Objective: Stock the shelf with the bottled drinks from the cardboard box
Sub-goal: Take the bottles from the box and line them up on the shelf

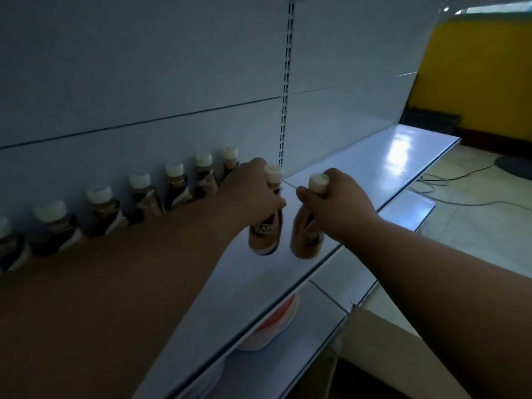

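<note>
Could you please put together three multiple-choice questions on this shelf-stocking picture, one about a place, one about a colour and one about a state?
1. Where does the row of bottles already placed stand?
A. Along the back of the shelf
B. On the floor
C. Inside the box

2. What colour are the bottle caps?
A. Red
B. Off-white
C. Green

3. What are the two hands doing?
A. Both are empty
B. Only one holds a bottle
C. Each grips one bottle

Answers:
1. A, since the row lines the back panel of the shelf, left of the hands.
2. B, since every cap, such as the cap by the right hand, is pale cream.
3. C, since the left hand wraps the left bottle and the right hand wraps the right bottle near their necks.
</note>
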A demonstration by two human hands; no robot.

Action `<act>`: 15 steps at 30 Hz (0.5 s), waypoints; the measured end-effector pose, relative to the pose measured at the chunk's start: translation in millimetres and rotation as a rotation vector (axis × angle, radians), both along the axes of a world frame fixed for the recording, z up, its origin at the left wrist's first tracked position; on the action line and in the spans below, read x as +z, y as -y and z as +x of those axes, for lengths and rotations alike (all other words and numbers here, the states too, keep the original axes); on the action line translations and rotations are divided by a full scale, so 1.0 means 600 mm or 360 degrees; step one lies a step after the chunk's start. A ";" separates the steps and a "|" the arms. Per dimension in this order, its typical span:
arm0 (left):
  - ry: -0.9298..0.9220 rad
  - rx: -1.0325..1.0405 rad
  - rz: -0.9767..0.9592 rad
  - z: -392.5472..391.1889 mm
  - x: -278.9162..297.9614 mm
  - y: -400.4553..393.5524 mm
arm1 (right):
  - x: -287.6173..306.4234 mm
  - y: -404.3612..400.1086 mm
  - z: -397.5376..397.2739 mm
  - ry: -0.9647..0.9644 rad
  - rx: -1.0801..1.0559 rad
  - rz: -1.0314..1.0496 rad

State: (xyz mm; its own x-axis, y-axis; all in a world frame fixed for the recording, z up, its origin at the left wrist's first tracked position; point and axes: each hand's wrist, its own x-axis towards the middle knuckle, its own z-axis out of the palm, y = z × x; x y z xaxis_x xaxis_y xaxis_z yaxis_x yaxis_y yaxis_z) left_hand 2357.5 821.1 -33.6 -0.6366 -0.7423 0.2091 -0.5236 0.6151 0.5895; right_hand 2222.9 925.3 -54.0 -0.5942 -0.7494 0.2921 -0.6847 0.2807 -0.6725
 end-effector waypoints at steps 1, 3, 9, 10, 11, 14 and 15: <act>0.0030 -0.0015 -0.0059 -0.001 0.001 0.018 | 0.000 0.022 -0.004 -0.0039 0.0007 0.0014; 0.0087 -0.0066 -0.0212 -0.016 0.003 0.048 | 0.000 0.063 -0.023 -0.0050 -0.0025 0.0006; 0.0248 -0.0124 -0.0653 -0.079 0.017 0.131 | 0.002 0.167 -0.092 -0.0121 -0.0038 -0.0031; 0.0289 -0.0108 -0.0691 -0.089 0.019 0.144 | 0.004 0.187 -0.099 -0.0130 -0.0020 -0.0019; 0.0334 -0.0092 -0.0726 -0.100 0.021 0.155 | 0.004 0.205 -0.105 -0.0133 -0.0012 -0.0014; 0.0424 -0.0035 -0.0797 -0.123 0.022 0.183 | -0.005 0.254 -0.110 -0.0084 -0.0011 -0.0005; 0.0450 -0.0006 -0.0817 -0.128 0.022 0.191 | -0.011 0.268 -0.110 -0.0067 0.0003 -0.0002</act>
